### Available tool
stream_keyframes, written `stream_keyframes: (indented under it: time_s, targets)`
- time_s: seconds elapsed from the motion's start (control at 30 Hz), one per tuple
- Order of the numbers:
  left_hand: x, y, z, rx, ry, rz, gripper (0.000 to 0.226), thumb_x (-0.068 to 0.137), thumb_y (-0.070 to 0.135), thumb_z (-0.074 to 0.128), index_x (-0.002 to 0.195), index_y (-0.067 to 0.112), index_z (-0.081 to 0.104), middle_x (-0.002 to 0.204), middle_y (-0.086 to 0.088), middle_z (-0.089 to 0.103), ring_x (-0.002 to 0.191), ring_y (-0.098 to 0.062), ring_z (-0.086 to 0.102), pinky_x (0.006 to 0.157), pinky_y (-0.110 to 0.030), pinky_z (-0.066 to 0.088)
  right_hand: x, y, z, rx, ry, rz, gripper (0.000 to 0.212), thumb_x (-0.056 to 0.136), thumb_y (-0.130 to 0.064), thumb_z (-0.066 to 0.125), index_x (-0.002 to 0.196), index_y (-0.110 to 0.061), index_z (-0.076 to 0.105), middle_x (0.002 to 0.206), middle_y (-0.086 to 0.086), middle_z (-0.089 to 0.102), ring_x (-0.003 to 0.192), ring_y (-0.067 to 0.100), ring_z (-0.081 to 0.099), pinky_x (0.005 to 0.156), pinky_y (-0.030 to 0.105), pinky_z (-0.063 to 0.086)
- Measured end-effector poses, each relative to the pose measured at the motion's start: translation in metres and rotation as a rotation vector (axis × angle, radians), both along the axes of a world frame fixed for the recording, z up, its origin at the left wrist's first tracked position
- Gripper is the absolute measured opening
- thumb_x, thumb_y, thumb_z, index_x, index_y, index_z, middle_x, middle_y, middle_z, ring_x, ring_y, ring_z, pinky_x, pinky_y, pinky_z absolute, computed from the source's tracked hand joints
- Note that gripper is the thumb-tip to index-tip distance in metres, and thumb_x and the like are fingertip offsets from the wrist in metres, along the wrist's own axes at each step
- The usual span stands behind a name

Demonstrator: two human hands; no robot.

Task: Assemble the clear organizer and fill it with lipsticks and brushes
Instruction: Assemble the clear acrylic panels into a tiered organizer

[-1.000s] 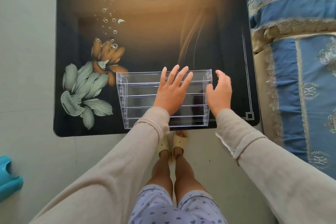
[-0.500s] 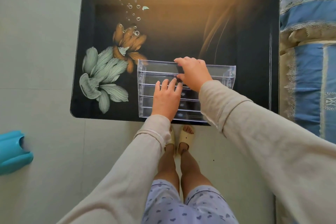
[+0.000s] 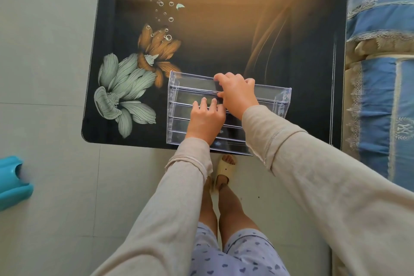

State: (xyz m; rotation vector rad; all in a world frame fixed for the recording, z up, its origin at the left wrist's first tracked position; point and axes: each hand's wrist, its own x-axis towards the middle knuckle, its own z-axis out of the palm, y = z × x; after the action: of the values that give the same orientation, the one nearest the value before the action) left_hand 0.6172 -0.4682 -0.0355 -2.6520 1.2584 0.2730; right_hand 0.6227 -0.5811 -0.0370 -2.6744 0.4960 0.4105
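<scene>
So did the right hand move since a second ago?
Yes. The right hand crossed leftward from the clear organizer's right end to its upper middle, now just above the left hand.

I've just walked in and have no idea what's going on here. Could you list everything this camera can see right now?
Clear plastic tiered organizer: one, transparent, on the table's near edge, under both hands; tiers look empty.
Glossy dark table: one, black and amber with printed flowers and bubbles, centre.
Blue patterned fabric with lace trim: blue and beige, right of the table.
Turquoise plastic object: one, partly cut off, on the floor at left.
Pale tiled floor: grey-beige, around the table.
Beige slipper: one clearly visible, below the table edge.
Left hand: beige sleeve, resting on the middle tiers.
Right hand: beige sleeve, fingers pinching an upper divider.
Legs: two, bare, heart-print shorts.
</scene>
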Motion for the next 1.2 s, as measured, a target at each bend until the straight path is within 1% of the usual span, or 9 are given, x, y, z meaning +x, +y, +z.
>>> stream_keyframes:
  time_s: [0.07,0.17,0.23,0.37,0.63,0.77,1.0,1.07,1.2]
  targets:
    - [0.002,-0.001,0.002,0.031,0.013,0.02,0.031,0.058,0.025,0.085,0.086,0.016,0.075,0.089,-0.004,0.078,0.083,-0.025,0.074,0.069,-0.036,0.061,-0.002,-0.001,0.0,0.005,-0.019,0.0,0.038,0.091,-0.016,0.053,0.128,-0.02,0.046,0.124,0.006,0.058,0.117,0.029,0.05,0.099,0.046,0.032]
    - [0.001,-0.005,0.004,0.058,0.107,0.039,0.026,0.083,0.012,0.063,0.108,0.006,0.065,0.112,-0.014,0.07,0.107,-0.036,0.065,0.087,-0.045,0.054,-0.005,-0.004,0.001,0.022,-0.029,-0.001,0.041,0.091,-0.018,0.053,0.131,-0.022,0.045,0.128,0.005,0.057,0.121,0.027,0.048,0.107,0.043,0.026]
    - [0.003,-0.006,0.008,0.042,0.092,0.038,0.024,0.084,0.01,0.061,0.107,0.005,0.064,0.111,-0.015,0.07,0.107,-0.037,0.064,0.088,-0.046,0.053,-0.006,-0.005,0.0,0.029,-0.033,0.005,0.042,0.091,-0.018,0.053,0.132,-0.022,0.045,0.129,0.005,0.056,0.123,0.027,0.046,0.112,0.044,0.019]
    - [-0.003,-0.004,0.002,-0.029,0.221,0.11,0.034,0.094,0.012,0.044,0.127,0.003,0.048,0.135,-0.017,0.053,0.127,-0.039,0.045,0.108,-0.048,0.034,-0.01,-0.003,0.0,0.099,-0.055,-0.05,0.039,0.092,-0.016,0.051,0.131,-0.022,0.046,0.131,0.003,0.055,0.127,0.024,0.042,0.117,0.047,0.004]
    - [-0.014,0.007,-0.001,-0.034,0.237,0.114,0.053,0.094,0.015,0.045,0.143,0.012,0.025,0.154,-0.01,0.026,0.143,-0.033,0.02,0.118,-0.048,0.012,-0.013,-0.008,0.005,0.154,-0.042,-0.03,0.052,0.09,-0.019,0.056,0.138,-0.018,0.038,0.14,0.005,0.046,0.137,0.021,0.031,0.117,0.046,0.0]
    - [-0.016,0.006,0.004,-0.01,0.291,0.141,0.056,0.093,0.015,0.045,0.144,0.011,0.022,0.155,-0.01,0.021,0.144,-0.031,0.016,0.119,-0.048,0.009,-0.042,-0.009,0.018,0.049,-0.183,-0.06,0.054,0.089,-0.017,0.056,0.139,-0.008,0.037,0.147,0.008,0.038,0.143,0.024,0.02,0.118,0.045,0.005]
    - [-0.015,0.004,0.02,0.119,0.367,0.118,0.067,0.095,0.029,0.044,0.148,0.014,0.005,0.158,-0.009,0.007,0.146,-0.032,0.008,0.119,-0.046,0.007,-0.188,0.026,0.027,0.102,-0.144,-0.333,0.034,0.082,0.002,0.06,0.116,-0.001,0.061,0.118,0.016,0.061,0.117,0.032,0.053,0.107,0.041,0.037]
    - [-0.016,0.003,0.022,0.151,0.366,0.118,0.068,0.096,0.032,0.042,0.148,0.014,0.002,0.159,-0.009,0.004,0.146,-0.032,0.007,0.119,-0.046,0.007,-0.228,0.035,0.022,0.138,-0.065,-0.436,0.032,0.08,0.007,0.059,0.111,0.002,0.063,0.115,0.018,0.062,0.113,0.033,0.054,0.104,0.04,0.038]
    - [-0.022,-0.005,0.021,0.172,0.353,0.18,0.073,0.095,0.044,0.037,0.148,0.011,-0.001,0.159,-0.009,0.003,0.145,-0.034,0.008,0.119,-0.044,0.009,-0.3,0.05,0.018,0.236,0.257,-0.558,0.031,0.083,0.004,0.054,0.113,-0.001,0.061,0.117,0.014,0.059,0.116,0.03,0.049,0.103,0.031,0.033]
